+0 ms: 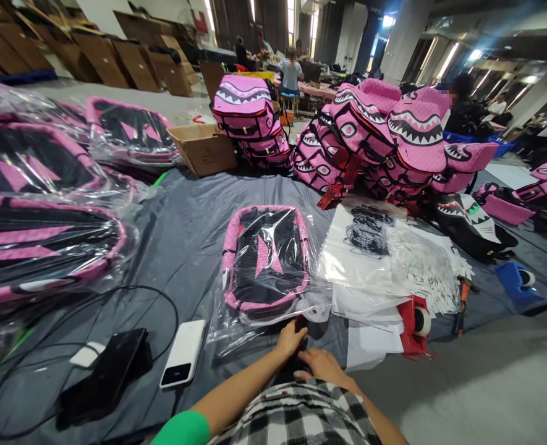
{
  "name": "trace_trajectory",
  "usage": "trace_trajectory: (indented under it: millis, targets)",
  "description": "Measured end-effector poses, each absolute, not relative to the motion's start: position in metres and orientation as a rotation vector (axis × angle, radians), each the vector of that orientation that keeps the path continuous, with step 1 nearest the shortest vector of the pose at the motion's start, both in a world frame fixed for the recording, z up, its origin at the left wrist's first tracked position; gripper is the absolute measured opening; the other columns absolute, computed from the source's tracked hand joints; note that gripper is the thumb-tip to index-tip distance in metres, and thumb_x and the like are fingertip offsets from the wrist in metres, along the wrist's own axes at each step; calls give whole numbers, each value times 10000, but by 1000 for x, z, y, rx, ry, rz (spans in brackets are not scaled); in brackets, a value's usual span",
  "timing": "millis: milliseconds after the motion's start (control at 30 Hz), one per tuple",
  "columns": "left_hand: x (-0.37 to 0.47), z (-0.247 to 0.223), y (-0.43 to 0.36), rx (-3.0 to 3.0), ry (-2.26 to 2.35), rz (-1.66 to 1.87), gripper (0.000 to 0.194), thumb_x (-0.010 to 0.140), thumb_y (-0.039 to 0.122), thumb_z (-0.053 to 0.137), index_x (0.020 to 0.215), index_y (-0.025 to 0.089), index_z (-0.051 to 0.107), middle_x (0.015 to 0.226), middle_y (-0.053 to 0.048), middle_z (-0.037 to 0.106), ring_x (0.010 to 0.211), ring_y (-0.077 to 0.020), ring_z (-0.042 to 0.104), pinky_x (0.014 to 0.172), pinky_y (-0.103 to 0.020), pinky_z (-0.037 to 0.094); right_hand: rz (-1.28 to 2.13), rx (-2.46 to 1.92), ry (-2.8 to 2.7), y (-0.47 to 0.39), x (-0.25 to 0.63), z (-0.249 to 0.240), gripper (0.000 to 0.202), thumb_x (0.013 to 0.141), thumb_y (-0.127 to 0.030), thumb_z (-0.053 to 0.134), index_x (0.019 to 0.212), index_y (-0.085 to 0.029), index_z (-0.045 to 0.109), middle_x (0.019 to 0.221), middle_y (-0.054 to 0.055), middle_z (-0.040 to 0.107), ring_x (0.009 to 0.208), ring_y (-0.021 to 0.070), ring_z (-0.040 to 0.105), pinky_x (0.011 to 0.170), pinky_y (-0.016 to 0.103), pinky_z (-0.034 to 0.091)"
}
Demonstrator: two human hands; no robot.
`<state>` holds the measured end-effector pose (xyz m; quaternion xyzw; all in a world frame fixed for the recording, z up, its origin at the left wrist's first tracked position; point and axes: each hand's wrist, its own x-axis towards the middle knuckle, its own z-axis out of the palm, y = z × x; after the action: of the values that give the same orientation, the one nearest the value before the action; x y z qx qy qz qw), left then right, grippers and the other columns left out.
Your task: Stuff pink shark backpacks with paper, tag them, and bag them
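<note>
A pink and black backpack [267,256] in a clear plastic bag [217,327] lies flat on the grey-covered table. Just below its lower right corner, my left hand [290,339] has its fingers curled at the edge of something dark, too small to name. Close beside it on the right is my right hand [322,366], its fingers bent toward the same dark spot near my checked clothing. What the right fingers hold, if anything, is hidden.
A white power bank [183,353], black phone [109,371] and looping cable lie left. Bagged backpacks [36,247] stack farther left. Right are plastic sheets [356,247], a red tape dispenser [415,327] and a hammer [462,306]. Unbagged backpacks [250,123] and a cardboard box [206,151] stand behind.
</note>
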<state>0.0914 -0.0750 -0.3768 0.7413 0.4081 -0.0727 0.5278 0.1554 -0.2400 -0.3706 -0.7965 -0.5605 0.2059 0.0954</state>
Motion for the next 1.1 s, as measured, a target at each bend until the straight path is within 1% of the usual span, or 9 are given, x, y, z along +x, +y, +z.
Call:
trace_trajectory:
  millis: [100, 167, 233, 300, 467, 667, 867, 967, 1100]
  targets:
    - [94, -376, -73, 1817, 1009, -184, 232, 891, 161, 522, 1023, 130, 711, 1038, -131, 744, 1058, -239, 676, 901, -315, 462, 366, -2414, -1512, -243, 183, -355, 375, 955, -247, 524, 1320, -220, 606, 1235, 88, 691, 1155, 227, 629, 987, 336, 495]
    - [89, -372, -72, 1839, 986, -173, 228, 898, 141, 496, 954, 135, 717, 1003, -120, 749, 1014, -233, 683, 884, -309, 457, 127, -2466, -1447, -238, 203, -350, 530, 908, -138, 518, 1436, -181, 502, 1402, 126, 583, 1325, 258, 499, 1108, 413, 409]
    - [82, -366, -71, 1856, 945, -141, 238, 907, 164, 482, 908, 137, 718, 968, -105, 753, 964, -230, 686, 851, -291, 455, 56, -2460, -1542, -222, 216, -350, 666, 840, -60, 533, 1486, -205, 451, 1480, 111, 519, 1398, 266, 413, 1166, 451, 336]
    - [75, -359, -68, 1870, 910, -99, 252, 910, 209, 475, 871, 137, 713, 923, -85, 752, 904, -227, 679, 805, -280, 457, 159, -2434, -1624, -199, 223, -352, 676, 814, -31, 540, 1460, -227, 494, 1455, 98, 551, 1377, 259, 435, 1182, 450, 305]
    - [69, -339, -45, 1910, 870, -45, 255, 867, 264, 478, 792, 144, 691, 728, -22, 694, 750, -215, 632, 696, -283, 448, 387, -2421, -1509, -157, 226, -342, 440, 802, -95, 619, 1231, -179, 671, 1203, 116, 713, 1168, 270, 607, 1056, 409, 409]
    - [75, -320, -21, 1945, 845, -83, 244, 827, 230, 461, 656, 164, 622, 613, 5, 601, 655, -182, 585, 642, -273, 405, 560, -2455, -1407, -165, 218, -316, 236, 814, -223, 648, 1040, -194, 709, 1002, 71, 762, 954, 236, 700, 760, 270, 457]
    - [84, -312, -20, 2039, 836, -212, 241, 826, 179, 459, 655, 162, 628, 654, -24, 633, 687, -186, 618, 686, -278, 426, 688, -2516, -1285, -185, 221, -302, 475, 777, -372, 732, 1218, -234, 622, 993, 50, 765, 891, 253, 718, 659, 259, 413]
    - [84, -318, -41, 2113, 809, -269, 240, 852, 149, 457, 732, 153, 664, 785, -69, 696, 819, -211, 659, 774, -289, 438, 614, -2570, -1197, -207, 209, -316, 415, 901, -300, 612, 1301, -207, 552, 988, 77, 761, 919, 247, 720, 687, 261, 428]
    - [92, -340, -83, 2143, 751, -380, 235, 875, 133, 466, 904, 118, 699, 951, -141, 734, 941, -246, 688, 819, -299, 454, 609, -2662, -1212, -235, 178, -346, 298, 953, -169, 483, 1209, -228, 623, 977, 74, 752, 909, 231, 723, 701, 263, 466]
